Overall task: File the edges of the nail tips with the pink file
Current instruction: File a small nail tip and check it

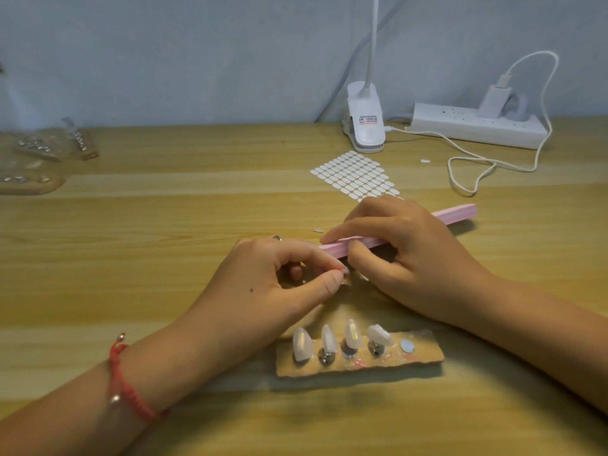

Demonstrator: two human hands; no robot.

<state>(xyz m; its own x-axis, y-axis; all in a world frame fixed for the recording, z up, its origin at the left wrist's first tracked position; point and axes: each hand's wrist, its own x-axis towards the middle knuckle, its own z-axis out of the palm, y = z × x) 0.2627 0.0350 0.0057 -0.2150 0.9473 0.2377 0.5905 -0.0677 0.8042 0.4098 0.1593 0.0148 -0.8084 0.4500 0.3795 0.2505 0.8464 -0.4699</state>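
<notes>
Seen from the head camera, a pale wooden table (pixel 164 225) stood by a blue-grey wall. The left hand (pixel 263 284) pinched a tiny clear nail tip (pixel 345 273) between thumb and finger. The right hand (pixel 404 251) held the long pink foam file (pixel 460 212) just beside that tip; I could not tell if they touched.

A hard push might pop the tip out, I thought, or the file might rub a fingertip. Right by the left wrist lay a flat brown board (pixel 424 353) with four white nail tips on shiny stands (pixel 302 347). A bump could knock them over.

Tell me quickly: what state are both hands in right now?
Left hand: closed, pinching what looks like a nail tip between thumb and forefinger.
Right hand: closed around the pink file.
</notes>
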